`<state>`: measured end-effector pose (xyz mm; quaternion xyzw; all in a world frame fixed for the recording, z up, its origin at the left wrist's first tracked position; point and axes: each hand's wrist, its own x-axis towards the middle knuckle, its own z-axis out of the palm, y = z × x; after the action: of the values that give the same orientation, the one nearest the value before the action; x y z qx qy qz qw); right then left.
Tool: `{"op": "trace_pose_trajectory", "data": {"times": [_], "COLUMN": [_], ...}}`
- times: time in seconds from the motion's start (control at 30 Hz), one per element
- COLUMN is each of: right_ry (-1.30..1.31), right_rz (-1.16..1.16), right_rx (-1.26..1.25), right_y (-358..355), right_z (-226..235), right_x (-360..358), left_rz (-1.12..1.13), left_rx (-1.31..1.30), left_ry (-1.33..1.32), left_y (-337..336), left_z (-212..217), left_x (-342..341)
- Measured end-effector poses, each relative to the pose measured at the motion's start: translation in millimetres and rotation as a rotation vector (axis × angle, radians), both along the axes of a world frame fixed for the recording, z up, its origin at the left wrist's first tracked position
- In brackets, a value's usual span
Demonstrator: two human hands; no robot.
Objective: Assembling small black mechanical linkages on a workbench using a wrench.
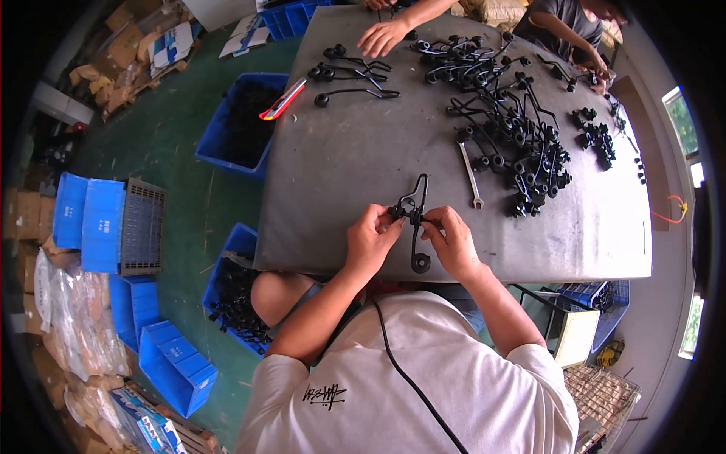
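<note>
I hold a black bent metal tube part (415, 219) with both hands just above the near edge of the grey table (355, 159). My left hand (370, 238) pinches its left side near a black clip. Against the right side of that clip sits my right hand (452, 240), fingers closed on the tube. The tube's round end hangs down between my hands, and its hooked end points away from me.
A pile of similar black tube parts (507, 113) covers the table's far right, with a wrench (470, 174) beside it and a red cutter (283, 100) at the left edge. Other people's hands (384, 36) work at the far side. Blue bins (236, 121) of black parts stand on the green floor at left.
</note>
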<state>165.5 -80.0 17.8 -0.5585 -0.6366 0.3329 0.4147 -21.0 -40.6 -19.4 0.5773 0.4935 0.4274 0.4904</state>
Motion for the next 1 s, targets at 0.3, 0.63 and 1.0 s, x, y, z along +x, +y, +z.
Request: {"op": "trace_pose_trajectory", "data": {"times": [0.3,0.63,1.0], "right_ry": [-0.161,-0.067,-0.298], "right_rz": [0.071,0.056,0.151], "right_rx": [0.137,0.081,0.312], "right_y": [4.8,1.1,7.6], "right_z": [-1.9,-4.8,1.2], "right_x": [5.3,3.8,9.1], "left_rz": [0.006,0.028,-0.006], "left_rx": [-0.011,0.019,-0.021], "left_ry": [0.014,0.054,0.034], "left_y": [0.4,-1.7,-0.3], "left_z": [5.9,11.0,10.5], "left_x": [-0.3,-0.5,-2.3]}}
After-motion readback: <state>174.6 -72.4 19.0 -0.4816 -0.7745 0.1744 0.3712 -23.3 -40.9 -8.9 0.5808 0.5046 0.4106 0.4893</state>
